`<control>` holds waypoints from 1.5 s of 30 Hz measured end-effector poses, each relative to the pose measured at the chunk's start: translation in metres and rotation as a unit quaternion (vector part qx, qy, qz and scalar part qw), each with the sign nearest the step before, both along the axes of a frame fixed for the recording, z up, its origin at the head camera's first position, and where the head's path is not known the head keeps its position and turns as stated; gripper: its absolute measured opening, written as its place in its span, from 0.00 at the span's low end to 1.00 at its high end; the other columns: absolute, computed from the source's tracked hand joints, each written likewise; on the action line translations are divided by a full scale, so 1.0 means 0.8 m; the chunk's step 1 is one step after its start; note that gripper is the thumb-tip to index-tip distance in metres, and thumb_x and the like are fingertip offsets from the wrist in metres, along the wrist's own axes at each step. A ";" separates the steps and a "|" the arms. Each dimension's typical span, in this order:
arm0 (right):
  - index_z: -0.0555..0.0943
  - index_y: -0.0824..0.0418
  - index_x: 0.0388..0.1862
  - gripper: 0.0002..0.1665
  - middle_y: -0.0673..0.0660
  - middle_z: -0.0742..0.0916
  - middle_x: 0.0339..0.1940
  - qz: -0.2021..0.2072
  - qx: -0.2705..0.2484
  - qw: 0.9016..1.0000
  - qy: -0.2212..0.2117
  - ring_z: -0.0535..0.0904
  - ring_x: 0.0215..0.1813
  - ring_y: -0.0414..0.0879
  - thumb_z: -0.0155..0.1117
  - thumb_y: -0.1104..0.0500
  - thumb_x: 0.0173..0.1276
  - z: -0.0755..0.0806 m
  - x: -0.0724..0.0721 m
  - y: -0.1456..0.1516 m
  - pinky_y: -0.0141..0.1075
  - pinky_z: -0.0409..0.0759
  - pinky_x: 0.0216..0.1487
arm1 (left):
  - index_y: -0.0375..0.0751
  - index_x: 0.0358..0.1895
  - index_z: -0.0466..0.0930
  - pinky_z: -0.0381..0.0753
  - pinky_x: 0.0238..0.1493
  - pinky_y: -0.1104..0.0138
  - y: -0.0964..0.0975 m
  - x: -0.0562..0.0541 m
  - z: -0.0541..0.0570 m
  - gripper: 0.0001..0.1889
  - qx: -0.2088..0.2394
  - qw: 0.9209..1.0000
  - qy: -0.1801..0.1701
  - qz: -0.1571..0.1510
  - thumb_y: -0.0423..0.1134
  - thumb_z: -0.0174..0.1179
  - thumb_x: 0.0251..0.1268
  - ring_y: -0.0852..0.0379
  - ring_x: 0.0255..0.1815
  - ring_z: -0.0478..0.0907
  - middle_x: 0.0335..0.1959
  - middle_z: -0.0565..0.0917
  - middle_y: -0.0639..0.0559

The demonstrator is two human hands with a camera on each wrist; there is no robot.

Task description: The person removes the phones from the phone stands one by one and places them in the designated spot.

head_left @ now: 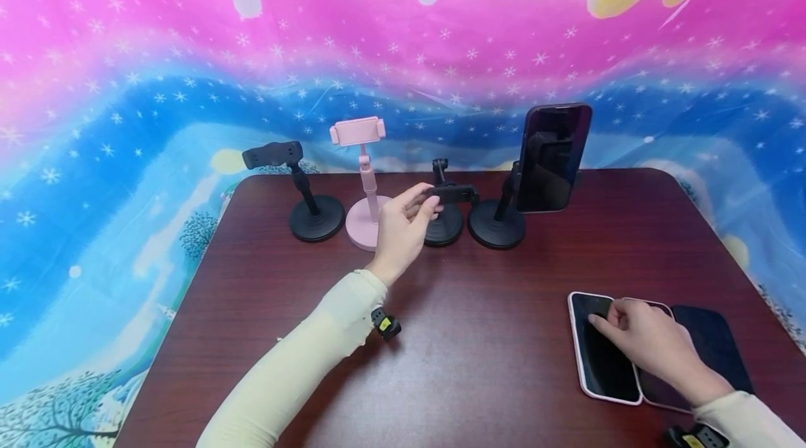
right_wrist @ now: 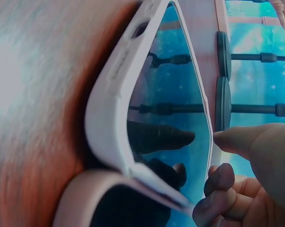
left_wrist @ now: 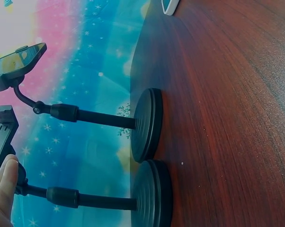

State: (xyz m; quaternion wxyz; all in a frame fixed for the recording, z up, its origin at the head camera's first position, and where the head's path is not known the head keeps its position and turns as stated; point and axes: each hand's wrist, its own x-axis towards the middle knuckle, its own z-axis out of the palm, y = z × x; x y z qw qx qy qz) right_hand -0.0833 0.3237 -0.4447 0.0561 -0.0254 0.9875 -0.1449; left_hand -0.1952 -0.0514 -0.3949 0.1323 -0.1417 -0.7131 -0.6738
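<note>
My left hand (head_left: 403, 227) pinches the black clamp (head_left: 456, 194) at the top of a phone stand (head_left: 444, 229), tilted low over its round base. In the left wrist view, a finger (left_wrist: 9, 182) lies against that clamp's edge. Over the phones at the right, my right hand (head_left: 661, 343) hangs loosely curled, with nothing between thumb and fingers. Its thumb is close to the screen of a phone in a pale case (head_left: 604, 364); whether they touch is hard to tell. Beneath the hand lies another phone (head_left: 658, 392), partly hidden. A dark phone (head_left: 714, 339) adjoins it.
Along the table's back edge stand a black phone stand (head_left: 317, 219), a pink phone stand (head_left: 369, 182) partly behind my left hand, and another black stand (head_left: 497, 225) holding an upright phone (head_left: 554, 157). A printed cloth (head_left: 378, 49) hangs behind the brown table (head_left: 478, 350).
</note>
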 end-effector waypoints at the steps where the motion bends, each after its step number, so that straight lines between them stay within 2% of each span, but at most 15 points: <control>1: 0.71 0.51 0.19 0.26 0.46 0.69 0.13 -0.001 -0.002 1.000 0.003 0.65 0.17 0.42 0.62 0.38 0.72 0.000 0.000 -0.001 0.35 0.59 0.17 | 0.24 0.59 0.78 0.89 0.47 0.67 0.000 0.000 0.000 0.18 -0.001 1.000 0.000 -0.001 0.33 0.60 0.73 0.35 0.45 0.88 0.49 0.87 0.31; 18: 0.71 0.50 0.18 0.28 0.47 0.71 0.13 -0.005 -0.005 1.000 0.014 0.66 0.18 0.43 0.59 0.36 0.73 0.004 -0.001 -0.019 0.36 0.59 0.19 | 0.26 0.60 0.78 0.89 0.47 0.67 -0.003 0.002 0.001 0.18 -0.017 1.000 0.000 0.001 0.33 0.59 0.74 0.39 0.45 0.89 0.50 0.87 0.32; 27: 0.72 0.51 0.20 0.27 0.47 0.69 0.13 -0.007 -0.007 0.999 0.032 0.64 0.18 0.42 0.60 0.36 0.73 0.016 0.000 -0.025 0.36 0.58 0.18 | 0.28 0.61 0.78 0.89 0.48 0.67 -0.006 0.003 0.001 0.19 -0.029 1.000 -0.004 0.004 0.36 0.60 0.74 0.43 0.45 0.90 0.51 0.88 0.35; 33: 0.75 0.51 0.22 0.26 0.47 0.69 0.13 -0.002 -0.012 1.000 0.028 0.65 0.17 0.42 0.61 0.37 0.73 0.023 -0.002 -0.032 0.35 0.58 0.17 | 0.29 0.62 0.78 0.89 0.49 0.65 -0.006 0.003 -0.001 0.19 -0.037 0.999 -0.006 0.004 0.38 0.60 0.74 0.43 0.46 0.90 0.51 0.88 0.37; 45: 0.76 0.51 0.24 0.24 0.47 0.71 0.14 0.010 -0.030 0.999 0.028 0.64 0.16 0.41 0.60 0.37 0.73 0.037 -0.007 -0.050 0.33 0.58 0.16 | 0.36 0.65 0.77 0.89 0.51 0.62 -0.007 0.016 0.001 0.20 -0.062 0.998 -0.008 0.018 0.40 0.57 0.77 0.49 0.48 0.90 0.56 0.86 0.40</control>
